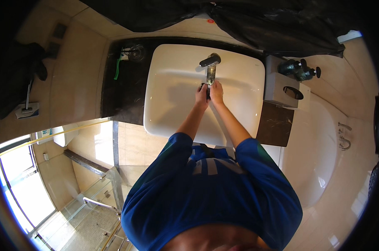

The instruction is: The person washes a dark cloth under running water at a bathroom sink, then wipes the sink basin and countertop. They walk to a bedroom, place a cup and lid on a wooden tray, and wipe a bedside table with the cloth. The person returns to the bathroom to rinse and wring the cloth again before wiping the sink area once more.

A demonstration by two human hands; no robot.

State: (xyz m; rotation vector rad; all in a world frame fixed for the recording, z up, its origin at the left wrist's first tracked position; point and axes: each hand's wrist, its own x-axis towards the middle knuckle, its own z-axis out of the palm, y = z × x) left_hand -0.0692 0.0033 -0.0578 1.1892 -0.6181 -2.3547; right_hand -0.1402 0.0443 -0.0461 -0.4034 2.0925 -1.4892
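A wide white sink basin (183, 116) lies before me, with a metal faucet (211, 70) rising at its far side. Just under the spout, my left hand (202, 95) holds a small dark object (208, 93), its fingers bent around the near part. My right hand (217, 92) is close beside it, fingers curled against the same object, its thumb and fingertips near the spout's tip. What the object is cannot be told. Whether water is running is not clear.
Left on the dark stone counter (126, 97) are a green-handled item (117, 67) and a clear glass (136, 52). At right stand a tissue box (283, 89) and pump bottles (304, 72), beside a bathtub (315, 150). A glass shower screen (92, 200) is at lower left.
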